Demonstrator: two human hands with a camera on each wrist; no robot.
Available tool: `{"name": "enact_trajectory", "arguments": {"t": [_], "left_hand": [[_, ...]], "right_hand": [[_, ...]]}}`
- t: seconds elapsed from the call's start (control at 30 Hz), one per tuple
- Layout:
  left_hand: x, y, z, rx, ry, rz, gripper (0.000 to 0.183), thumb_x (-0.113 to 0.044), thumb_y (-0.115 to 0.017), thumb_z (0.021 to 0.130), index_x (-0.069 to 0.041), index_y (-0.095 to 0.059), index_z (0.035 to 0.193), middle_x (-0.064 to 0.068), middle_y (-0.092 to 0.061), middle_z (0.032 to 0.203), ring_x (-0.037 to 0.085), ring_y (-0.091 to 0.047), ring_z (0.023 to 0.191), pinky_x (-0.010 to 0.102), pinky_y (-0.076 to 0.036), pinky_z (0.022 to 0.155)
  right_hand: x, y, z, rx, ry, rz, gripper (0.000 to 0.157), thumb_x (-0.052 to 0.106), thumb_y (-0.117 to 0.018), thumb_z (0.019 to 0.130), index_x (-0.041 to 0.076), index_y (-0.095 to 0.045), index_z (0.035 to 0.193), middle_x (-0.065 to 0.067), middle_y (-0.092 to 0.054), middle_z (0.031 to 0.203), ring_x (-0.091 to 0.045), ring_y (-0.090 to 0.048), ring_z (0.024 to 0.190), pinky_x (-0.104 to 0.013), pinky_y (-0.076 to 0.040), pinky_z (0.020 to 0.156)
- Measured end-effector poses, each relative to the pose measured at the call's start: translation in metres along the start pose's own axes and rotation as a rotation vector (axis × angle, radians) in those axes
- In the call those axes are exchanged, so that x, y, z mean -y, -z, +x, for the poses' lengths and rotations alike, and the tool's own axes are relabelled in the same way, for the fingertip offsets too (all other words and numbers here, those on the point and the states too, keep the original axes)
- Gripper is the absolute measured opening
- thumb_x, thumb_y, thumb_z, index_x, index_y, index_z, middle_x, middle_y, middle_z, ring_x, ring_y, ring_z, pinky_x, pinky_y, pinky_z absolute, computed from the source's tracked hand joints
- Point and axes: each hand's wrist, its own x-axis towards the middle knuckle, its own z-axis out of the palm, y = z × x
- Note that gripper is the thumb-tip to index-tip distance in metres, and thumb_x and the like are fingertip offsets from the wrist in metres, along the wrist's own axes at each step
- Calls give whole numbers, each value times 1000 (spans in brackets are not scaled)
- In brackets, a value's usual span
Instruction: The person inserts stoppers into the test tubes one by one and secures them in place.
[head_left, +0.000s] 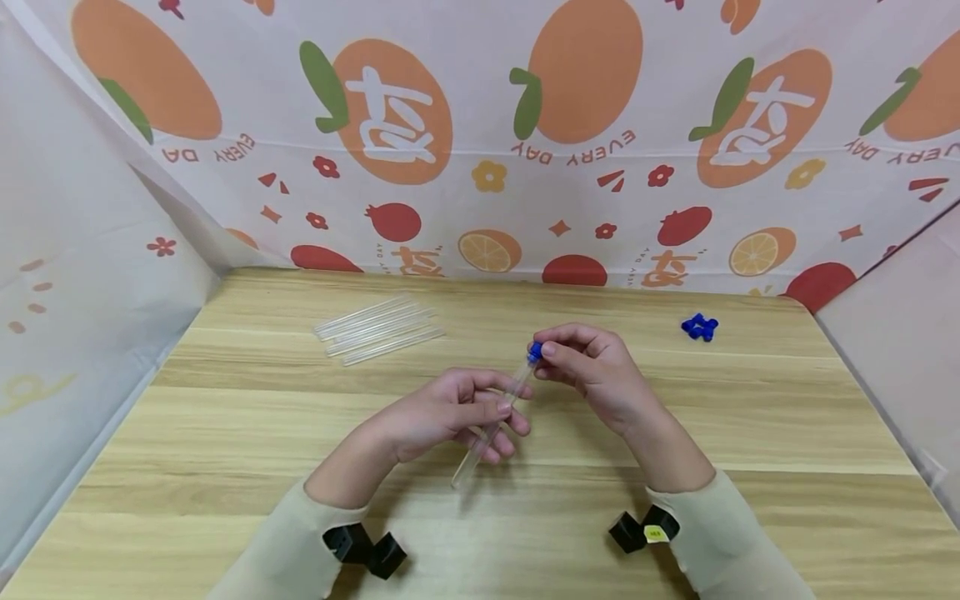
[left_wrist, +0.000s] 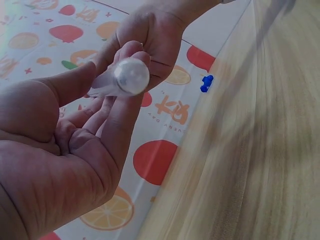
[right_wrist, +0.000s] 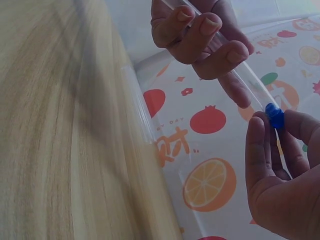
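Observation:
A clear test tube (head_left: pixel 470 464) slants over the middle of the table, its rounded end low and toward me. My left hand (head_left: pixel 461 410) pinches it along its length between thumb and fingers. At the tube's upper end sits a blue stopper (head_left: pixel 536 352), which my right hand (head_left: pixel 592 371) pinches between thumb and fingertips. In the right wrist view the blue stopper (right_wrist: pixel 275 117) meets the tube's mouth; how deep it sits I cannot tell. The left wrist view looks at the tube's rounded bottom (left_wrist: pixel 132 76).
Several clear tubes (head_left: pixel 378 329) lie side by side at the back left of the wooden table (head_left: pixel 262 467). A small cluster of blue stoppers (head_left: pixel 700 327) lies at the back right. A fruit-printed cloth (head_left: pixel 487 200) hangs behind the table.

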Motion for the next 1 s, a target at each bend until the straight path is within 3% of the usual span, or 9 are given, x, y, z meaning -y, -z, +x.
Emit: {"name": "enact_trajectory", "arguments": {"t": [0.37, 0.63, 1.0], "left_hand": [[0, -1, 0, -6, -17, 18, 35, -16, -51, 105, -1, -53, 136, 16, -72, 110, 21, -73, 83, 43, -62, 74], [1, -3, 2, -57, -19, 17, 34, -14, -49, 105, 0, -54, 135, 13, -71, 108, 18, -70, 78, 34, -62, 67], [4, -6, 4, -78, -50, 3, 35, -13, -51, 105, 6, -53, 134, 11, -71, 106, 17, -69, 75, 32, -61, 64]], "right_hand": [[-1, 0, 1, -6, -4, -21, 10, 9, -65, 97, 13, -74, 98, -1, -73, 97, -14, -69, 83, -33, -59, 87], [-5, 0, 3, -62, -22, -22, 8, 12, -68, 96, 12, -75, 94, -3, -74, 95, -14, -70, 82, -32, -60, 84], [-6, -1, 3, -88, -20, -32, 13, 10, -67, 96, 13, -75, 88, -2, -75, 93, -12, -70, 80, -31, -60, 84]]}}
